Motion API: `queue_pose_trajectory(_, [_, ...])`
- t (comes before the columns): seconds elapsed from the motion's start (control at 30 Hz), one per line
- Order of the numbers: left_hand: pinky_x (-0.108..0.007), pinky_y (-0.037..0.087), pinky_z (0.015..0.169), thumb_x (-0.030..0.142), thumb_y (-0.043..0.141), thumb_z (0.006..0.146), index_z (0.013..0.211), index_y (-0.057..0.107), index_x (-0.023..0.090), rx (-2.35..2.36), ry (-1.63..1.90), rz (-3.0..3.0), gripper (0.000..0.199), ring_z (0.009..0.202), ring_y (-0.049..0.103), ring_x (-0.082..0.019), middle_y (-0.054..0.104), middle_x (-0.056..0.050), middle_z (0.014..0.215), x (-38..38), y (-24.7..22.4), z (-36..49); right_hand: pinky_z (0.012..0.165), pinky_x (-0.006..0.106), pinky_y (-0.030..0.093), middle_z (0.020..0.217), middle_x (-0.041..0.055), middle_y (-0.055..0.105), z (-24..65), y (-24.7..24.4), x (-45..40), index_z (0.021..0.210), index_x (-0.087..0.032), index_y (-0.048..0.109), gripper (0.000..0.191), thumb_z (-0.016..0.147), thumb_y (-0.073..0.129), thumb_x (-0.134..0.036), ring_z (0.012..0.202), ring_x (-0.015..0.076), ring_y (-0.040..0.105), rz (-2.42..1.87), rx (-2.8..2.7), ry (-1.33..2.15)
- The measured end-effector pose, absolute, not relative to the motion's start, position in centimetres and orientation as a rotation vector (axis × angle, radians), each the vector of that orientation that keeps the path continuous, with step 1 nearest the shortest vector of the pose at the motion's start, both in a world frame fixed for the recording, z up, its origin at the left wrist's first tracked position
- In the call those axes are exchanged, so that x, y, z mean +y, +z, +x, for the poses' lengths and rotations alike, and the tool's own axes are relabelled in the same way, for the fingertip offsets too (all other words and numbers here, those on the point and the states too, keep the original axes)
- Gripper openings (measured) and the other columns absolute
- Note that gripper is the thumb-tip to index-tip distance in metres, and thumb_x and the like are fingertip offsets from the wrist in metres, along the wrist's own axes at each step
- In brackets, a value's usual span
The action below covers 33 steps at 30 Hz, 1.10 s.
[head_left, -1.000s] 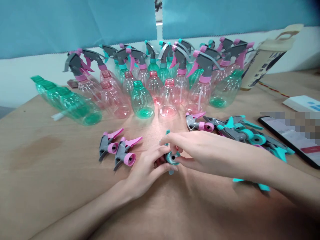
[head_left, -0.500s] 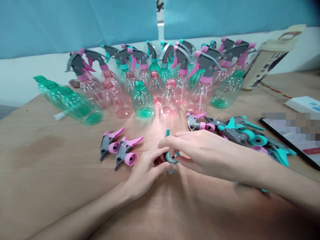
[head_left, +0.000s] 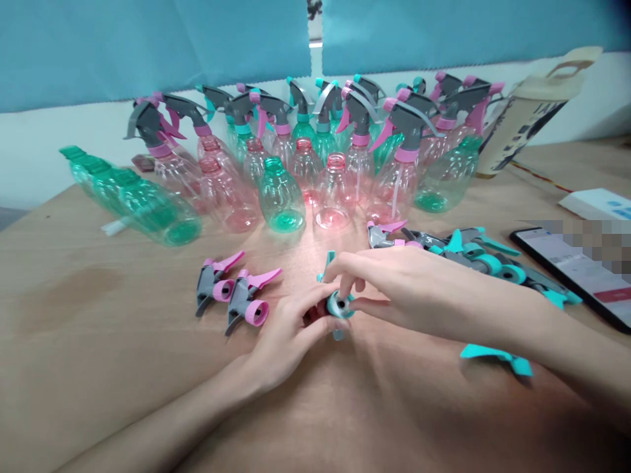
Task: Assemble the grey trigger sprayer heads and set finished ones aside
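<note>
My left hand [head_left: 296,322] is closed around a trigger spray head [head_left: 340,305], whose teal collar faces up with a dark hole in its middle. The teal trigger sticks out at the far side; the grey body is mostly hidden by my fingers. Just above the collar is my right hand [head_left: 389,282], fingers bent and apart from the thumb. Its thumb tip lies at the collar's right edge; I cannot tell whether it touches. Two pink-and-grey spray heads [head_left: 246,305] lie to the left of my left hand.
Several spray bottles with heads [head_left: 401,177] stand at the back, among open pink bottles [head_left: 335,197] and green bottles [head_left: 282,200]. More spray heads [head_left: 488,263] are piled at right, by a phone [head_left: 572,269]. A teal-trimmed piece [head_left: 495,355] lies below my right forearm. A cream tumbler [head_left: 527,118] stands behind.
My right hand has risen slightly off the collar, its fingers lifting so that the hole shows. My left hand keeps its hold on the spray head.
</note>
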<state>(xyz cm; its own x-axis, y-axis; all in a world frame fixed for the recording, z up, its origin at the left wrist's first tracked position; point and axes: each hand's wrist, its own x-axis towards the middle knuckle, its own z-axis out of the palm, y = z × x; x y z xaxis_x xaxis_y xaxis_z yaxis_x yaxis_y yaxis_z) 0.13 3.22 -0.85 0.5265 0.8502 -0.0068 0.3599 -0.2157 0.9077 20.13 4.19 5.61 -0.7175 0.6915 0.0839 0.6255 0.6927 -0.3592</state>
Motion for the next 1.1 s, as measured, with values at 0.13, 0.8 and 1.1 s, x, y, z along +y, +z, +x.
queue_pose_trajectory(0.13, [-0.026,0.041,0.066,0.019,0.059,0.083,0.083,0.061,0.017,1.005,0.604,1.805,0.003,0.071,0.052,-0.015,0.06,0.001,0.079,3.2,-0.8,0.1,0.053,0.023,0.026,0.08,0.0001,0.061,20.0,5.7,4.2,0.087,-0.019,0.052,0.016,0.081,0.046,-0.006,0.067,0.0122,0.052,-1.02,-2.731,0.458])
queue_pose_trajectory(0.8, [-0.025,0.038,0.07,0.018,0.055,0.087,0.074,0.058,0.017,0.831,0.45,1.749,0.013,0.075,0.052,-0.014,0.058,0.003,0.077,3.7,0.3,0.3,0.054,0.022,0.03,0.075,-0.0012,0.057,20.3,6.1,4.6,0.08,-0.019,0.061,0.021,0.087,0.044,-0.009,0.065,0.0096,0.05,-0.862,-2.769,0.559])
queue_pose_trajectory(1.1, [-0.028,0.04,0.079,0.018,0.058,0.085,0.073,0.063,0.017,0.766,0.467,1.741,0.013,0.085,0.054,-0.017,0.06,0.0,0.088,3.8,0.1,0.3,0.065,0.023,0.034,0.08,-0.0017,0.06,20.0,6.0,4.0,0.077,-0.017,0.056,0.02,0.087,0.045,-0.004,0.072,0.0102,0.052,-0.781,-2.739,0.713])
